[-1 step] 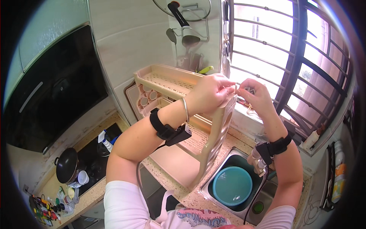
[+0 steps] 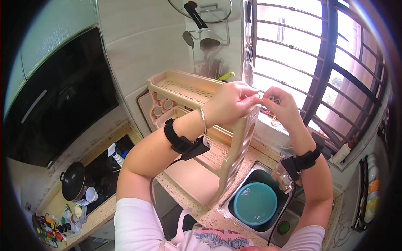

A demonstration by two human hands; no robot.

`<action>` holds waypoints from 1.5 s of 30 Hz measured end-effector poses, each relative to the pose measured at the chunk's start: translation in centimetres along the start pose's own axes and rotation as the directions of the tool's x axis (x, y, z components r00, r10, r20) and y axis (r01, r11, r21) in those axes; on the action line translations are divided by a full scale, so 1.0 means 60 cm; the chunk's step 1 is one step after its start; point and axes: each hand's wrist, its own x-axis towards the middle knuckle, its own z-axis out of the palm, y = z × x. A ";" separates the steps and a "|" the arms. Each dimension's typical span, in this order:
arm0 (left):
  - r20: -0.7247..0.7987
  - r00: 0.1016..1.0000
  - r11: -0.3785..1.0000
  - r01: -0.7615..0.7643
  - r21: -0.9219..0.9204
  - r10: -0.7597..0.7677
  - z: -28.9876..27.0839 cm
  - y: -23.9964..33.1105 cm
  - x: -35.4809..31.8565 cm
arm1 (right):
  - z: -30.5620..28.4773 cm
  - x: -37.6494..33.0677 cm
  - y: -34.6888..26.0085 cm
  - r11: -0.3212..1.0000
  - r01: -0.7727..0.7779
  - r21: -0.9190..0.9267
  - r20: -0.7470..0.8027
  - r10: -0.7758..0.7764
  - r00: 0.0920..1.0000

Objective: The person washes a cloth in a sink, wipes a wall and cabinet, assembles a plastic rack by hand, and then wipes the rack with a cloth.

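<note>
A beige plastic dish rack point(image 2: 184, 87) with several tiers and slotted shelves stands on the counter in front of me. My left hand point(image 2: 235, 100) is at its upper right corner, thumb and fingers pinched together. Facing it, my right hand point(image 2: 281, 104) also pinches, its fingertips meeting those of the left beside the rack's side frame point(image 2: 243, 138). Whatever is between the fingertips is too small and too hidden to make out. Behind the right fingers, small items lie partly hidden on the windowsill.
Right of the rack, a sink point(image 2: 226, 208) holds a teal basin point(image 2: 255, 203) near a faucet point(image 2: 286, 182). A black wok point(image 2: 73, 181) and spray bottle point(image 2: 115, 154) are around the stove at left. Ladles point(image 2: 209, 44) hang on the wall beside the barred window point(image 2: 289, 46).
The fingertips of both hands have come slightly closer together at the rack's corner. Nothing else has visibly moved.
</note>
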 end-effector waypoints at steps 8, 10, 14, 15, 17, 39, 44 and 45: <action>0.047 0.969 0.894 -0.244 0.375 0.244 0.017 0.008 -0.027 | 0.004 -0.025 0.029 0.975 0.125 -0.183 0.023 -0.122 0.992; -0.021 0.962 0.893 -0.246 0.376 0.274 0.020 -0.001 -0.030 | 0.009 -0.028 0.027 0.999 -0.035 -0.003 0.041 0.035 0.999; -0.065 0.987 0.979 -0.138 0.151 0.149 0.014 0.004 -0.041 | -0.015 -0.019 0.070 0.936 -0.163 0.311 0.032 0.161 0.986; -0.068 0.986 0.978 -0.141 0.153 0.153 0.011 0.005 -0.044 | -0.021 -0.017 0.073 0.938 -0.158 0.309 0.031 0.156 0.987; -0.136 0.987 0.992 -0.096 -0.084 0.084 0.006 0.007 -0.049 | -0.033 -0.014 0.079 0.866 -0.252 0.433 0.064 0.249 0.966; -0.076 0.967 0.960 -0.252 -0.120 0.244 0.000 0.020 -0.048 | 0.036 -0.080 -0.075 0.971 0.131 0.202 0.026 -0.139 0.990; -0.127 0.992 0.961 -0.036 -0.275 0.000 0.006 0.032 -0.057 | 0.006 -0.082 -0.016 0.900 0.091 0.427 -0.059 -0.073 0.996; -0.128 0.992 0.962 -0.034 -0.271 -0.001 0.008 0.029 -0.058 | 0.003 -0.081 -0.012 0.847 0.062 0.528 -0.027 -0.056 0.998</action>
